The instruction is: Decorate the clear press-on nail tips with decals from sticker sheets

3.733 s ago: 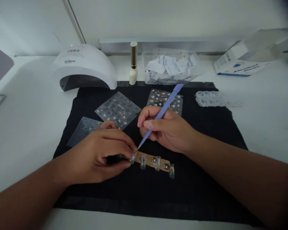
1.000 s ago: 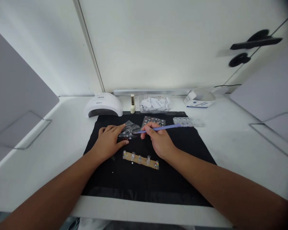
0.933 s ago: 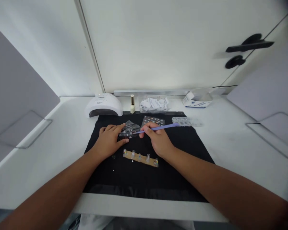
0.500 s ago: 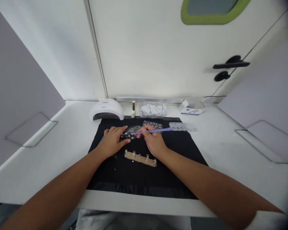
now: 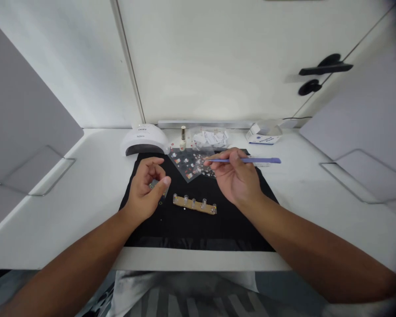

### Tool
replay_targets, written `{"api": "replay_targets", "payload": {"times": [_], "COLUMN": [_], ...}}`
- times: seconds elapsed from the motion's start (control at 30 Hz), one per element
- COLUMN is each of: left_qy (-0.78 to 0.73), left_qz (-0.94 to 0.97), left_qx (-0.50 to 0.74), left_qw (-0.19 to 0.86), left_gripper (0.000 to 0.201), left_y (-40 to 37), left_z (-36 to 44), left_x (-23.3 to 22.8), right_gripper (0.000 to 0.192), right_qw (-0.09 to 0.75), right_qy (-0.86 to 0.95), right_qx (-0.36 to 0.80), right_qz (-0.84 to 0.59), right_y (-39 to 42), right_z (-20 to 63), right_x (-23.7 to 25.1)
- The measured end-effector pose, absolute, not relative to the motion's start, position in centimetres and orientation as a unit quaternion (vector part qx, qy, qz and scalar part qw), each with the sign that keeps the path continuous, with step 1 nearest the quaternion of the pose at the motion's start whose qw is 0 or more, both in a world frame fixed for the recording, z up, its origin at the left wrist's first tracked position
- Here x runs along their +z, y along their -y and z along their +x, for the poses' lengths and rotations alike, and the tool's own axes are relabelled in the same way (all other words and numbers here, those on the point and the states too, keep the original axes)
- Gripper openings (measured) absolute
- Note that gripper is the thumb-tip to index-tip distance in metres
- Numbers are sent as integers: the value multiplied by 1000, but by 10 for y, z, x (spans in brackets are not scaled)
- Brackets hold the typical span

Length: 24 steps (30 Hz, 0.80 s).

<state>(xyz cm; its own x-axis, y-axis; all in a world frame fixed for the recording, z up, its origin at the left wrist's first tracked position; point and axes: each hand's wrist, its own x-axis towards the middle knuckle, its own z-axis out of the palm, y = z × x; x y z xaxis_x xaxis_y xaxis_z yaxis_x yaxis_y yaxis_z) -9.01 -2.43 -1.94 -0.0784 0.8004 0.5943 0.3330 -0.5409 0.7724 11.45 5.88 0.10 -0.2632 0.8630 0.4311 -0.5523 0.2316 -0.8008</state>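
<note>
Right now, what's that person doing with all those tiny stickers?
A person sits at a black mat. The right hand holds a purple stick with its tip at a lifted sticker sheet. The left hand pinches a small grey piece, too small to identify. A strip of fake nails lies between the hands.

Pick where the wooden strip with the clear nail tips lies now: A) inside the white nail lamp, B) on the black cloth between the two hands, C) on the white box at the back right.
B: the wooden strip lies flat on the black cloth, between the left hand and the right hand.
</note>
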Motion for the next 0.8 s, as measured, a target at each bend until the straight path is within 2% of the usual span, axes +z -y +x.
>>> {"api": "replay_targets", "payload": {"times": [0.2, 0.5, 0.8], "left_qy": [-339, -377, -449], "left_qz": [691, 675, 670], "left_qx": [548, 565, 536], "left_qw": [327, 286, 250], "left_gripper": [57, 31, 29], "left_y": [39, 41, 45], "left_z": [-71, -64, -61], "left_x": [-16, -14, -17], "right_gripper": [25, 19, 16], "right_qw": [591, 556, 556], "right_qy": [510, 522, 548], "right_qx": [606, 642, 621], "right_qz": [-154, -79, -66], "right_y": [-32, -23, -17], "right_z": [116, 115, 121], "right_x": [-5, -18, -16]}}
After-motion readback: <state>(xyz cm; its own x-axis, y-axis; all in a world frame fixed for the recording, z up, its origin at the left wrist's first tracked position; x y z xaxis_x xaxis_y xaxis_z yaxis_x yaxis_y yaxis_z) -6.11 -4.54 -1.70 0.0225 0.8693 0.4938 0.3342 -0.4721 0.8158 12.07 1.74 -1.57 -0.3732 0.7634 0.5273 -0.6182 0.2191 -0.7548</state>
